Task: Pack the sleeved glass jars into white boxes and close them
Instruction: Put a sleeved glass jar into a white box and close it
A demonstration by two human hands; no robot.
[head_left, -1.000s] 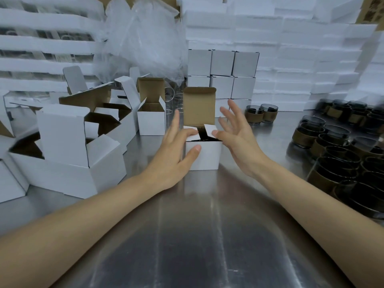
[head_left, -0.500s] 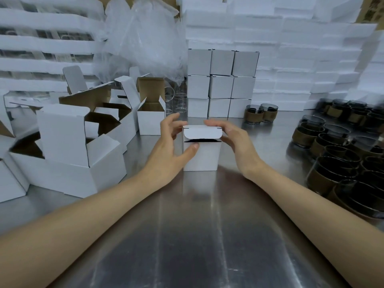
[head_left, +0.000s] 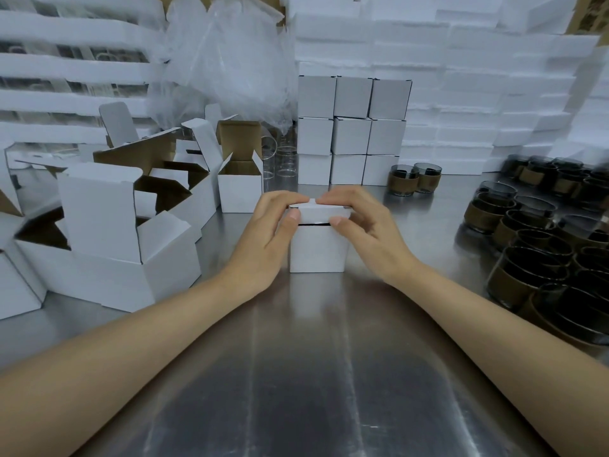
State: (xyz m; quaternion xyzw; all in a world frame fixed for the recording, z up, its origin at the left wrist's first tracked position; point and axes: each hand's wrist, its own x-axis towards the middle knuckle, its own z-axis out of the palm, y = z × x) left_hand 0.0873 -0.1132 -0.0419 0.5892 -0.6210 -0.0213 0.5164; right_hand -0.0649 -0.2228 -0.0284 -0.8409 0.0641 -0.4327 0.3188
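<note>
A small white box (head_left: 318, 247) stands on the steel table at the centre. Its lid lies folded down on top, with a thin dark gap left along the front edge. My left hand (head_left: 268, 237) holds the box's left side, thumb on the lid's front corner and fingers on top. My right hand (head_left: 361, 225) holds the right side the same way. Whatever is inside the box is hidden. Several dark glass jars with brown sleeves (head_left: 540, 255) crowd the table's right side. Two more sleeved jars (head_left: 415, 179) stand behind the box.
A stack of closed white boxes (head_left: 352, 133) rises at the back centre. Open white boxes (head_left: 108, 232) with raised flaps fill the left side. Clear glass jars (head_left: 283, 159) and a plastic bag (head_left: 230, 61) sit behind them. White foam slabs (head_left: 478, 94) line the back.
The upright brown-lined lid has been folded down over the box. Both hands moved from the side flaps onto the lid and now press it nearly flat.
</note>
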